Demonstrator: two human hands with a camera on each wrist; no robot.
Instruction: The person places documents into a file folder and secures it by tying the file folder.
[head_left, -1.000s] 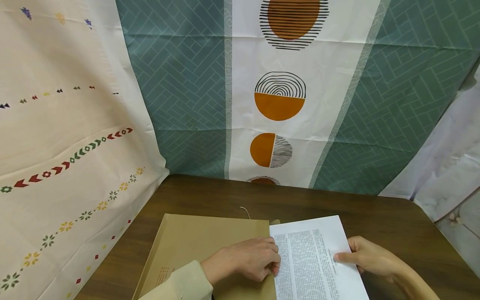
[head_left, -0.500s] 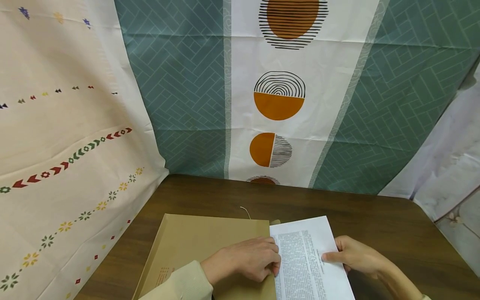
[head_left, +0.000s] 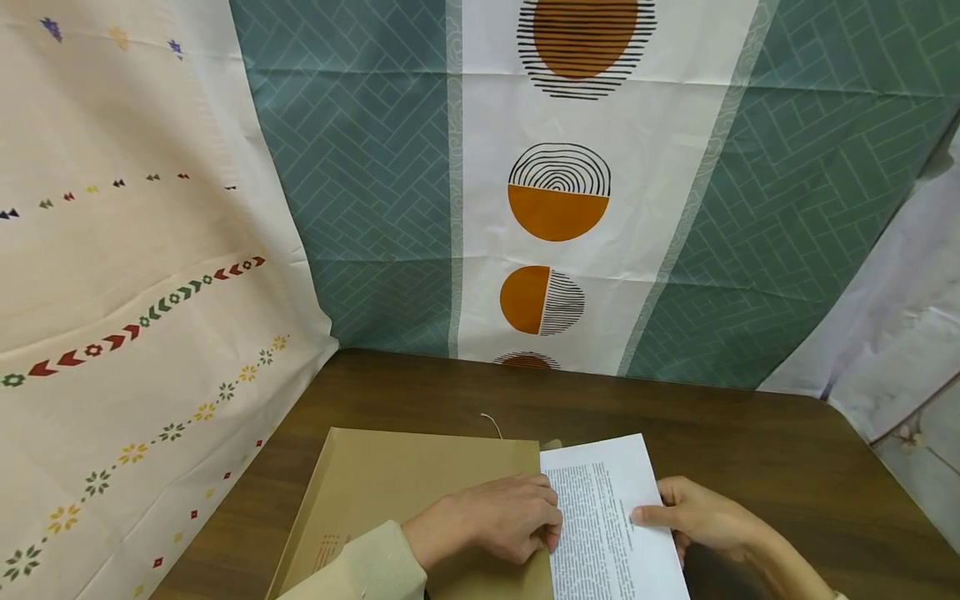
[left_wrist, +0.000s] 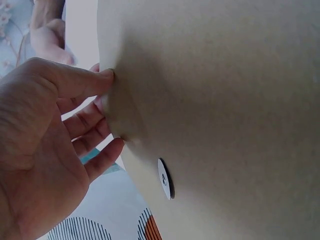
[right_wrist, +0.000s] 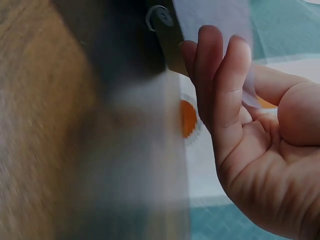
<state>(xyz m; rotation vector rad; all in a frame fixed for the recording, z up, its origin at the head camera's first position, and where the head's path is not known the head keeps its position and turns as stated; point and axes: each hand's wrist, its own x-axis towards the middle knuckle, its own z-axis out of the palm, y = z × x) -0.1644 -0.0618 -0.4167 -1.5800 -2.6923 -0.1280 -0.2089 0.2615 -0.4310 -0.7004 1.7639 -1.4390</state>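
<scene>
A tan kraft envelope (head_left: 420, 467) lies on the table, its open side to the right. My left hand (head_left: 502, 517) pinches the upper layer at that open edge; in the left wrist view the thumb and fingers lift it, with a round closure disc (left_wrist: 165, 179) nearby. A printed white paper (head_left: 600, 508), one sheet or several, sits partly inside the envelope. Its right edge is held by my right hand (head_left: 705, 517), thumb on top and fingers beneath. In the right wrist view another disc (right_wrist: 163, 16) with string shows near the fingers. The paper's left part is hidden inside.
The dark wooden table (head_left: 420, 387) extends behind and to the right of the envelope. A thin string (head_left: 491, 423) sticks out past the envelope's far edge. Patterned cloths hang at the back (head_left: 390, 208) and along the left side (head_left: 135, 250).
My right hand has moved left along with the paper, and less of the sheet shows outside the envelope. My left hand has stayed at the envelope's edge.
</scene>
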